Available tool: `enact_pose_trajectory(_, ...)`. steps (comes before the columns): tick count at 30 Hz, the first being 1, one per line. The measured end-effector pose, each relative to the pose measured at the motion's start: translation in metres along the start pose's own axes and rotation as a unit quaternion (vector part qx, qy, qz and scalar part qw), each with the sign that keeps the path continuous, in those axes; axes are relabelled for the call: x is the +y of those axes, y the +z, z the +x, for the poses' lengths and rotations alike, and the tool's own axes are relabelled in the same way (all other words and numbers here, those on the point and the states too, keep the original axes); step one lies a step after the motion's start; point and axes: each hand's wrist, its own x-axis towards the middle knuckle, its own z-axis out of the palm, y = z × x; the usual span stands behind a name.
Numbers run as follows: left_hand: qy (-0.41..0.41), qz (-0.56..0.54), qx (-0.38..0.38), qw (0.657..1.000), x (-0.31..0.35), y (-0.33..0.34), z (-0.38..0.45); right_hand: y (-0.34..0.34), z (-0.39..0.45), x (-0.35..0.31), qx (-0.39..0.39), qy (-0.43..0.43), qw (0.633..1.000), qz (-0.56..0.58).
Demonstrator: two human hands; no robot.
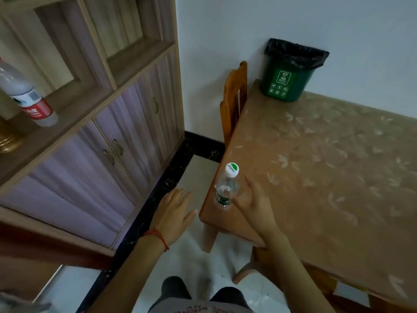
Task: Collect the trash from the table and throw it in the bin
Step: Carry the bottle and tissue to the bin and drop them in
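Right hand [252, 201] reaches for the small clear bottle [226, 188] upright at the table's [316, 166] near-left corner — fingers spread, seemingly touching, not yet clasped. Left hand [172, 213] hangs loose, empty. Next: grip, carry to the green bin [291, 73] at the far-left corner.

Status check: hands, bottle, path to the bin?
Right hand open, fingers at the bottle, no grip yet. Left hand open, empty. Bottle upright at table corner. Bin at far corner, nothing between.

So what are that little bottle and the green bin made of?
The small water bottle looks like thin clear plastic: see-through, glossy, with a white screw cap. The green bin seems to be matte moulded plastic, lined with a crinkly black bag, probably thin plastic film.
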Motion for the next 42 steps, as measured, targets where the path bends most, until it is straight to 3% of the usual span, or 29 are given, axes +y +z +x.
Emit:
enact_pose_trajectory(6,0.034,-0.016,-0.003,0.999,-0.012,0.001,0.034,0.02,0.021,0.005,-0.034,0.066,0.993,0.091)
enact_pose_trajectory(12,0.076,-0.017,-0.008,0.997,-0.021,-0.004,0.065,0.03,0.032,0.005,0.008,0.088,0.988,0.126)
enact_pose_trajectory(22,0.113,-0.081,-0.089,0.986,-0.015,0.006,0.107,0.01,0.025,0.019,0.077,0.159,0.972,0.156)
enact_pose_trajectory(31,0.049,-0.198,-0.151,0.967,0.006,0.042,0.144,-0.007,-0.012,0.039,0.124,0.234,0.944,0.199)
enact_pose_trajectory(42,0.055,-0.163,-0.183,0.968,0.028,0.074,0.184,-0.017,-0.038,0.041,0.196,0.245,0.914,0.257)
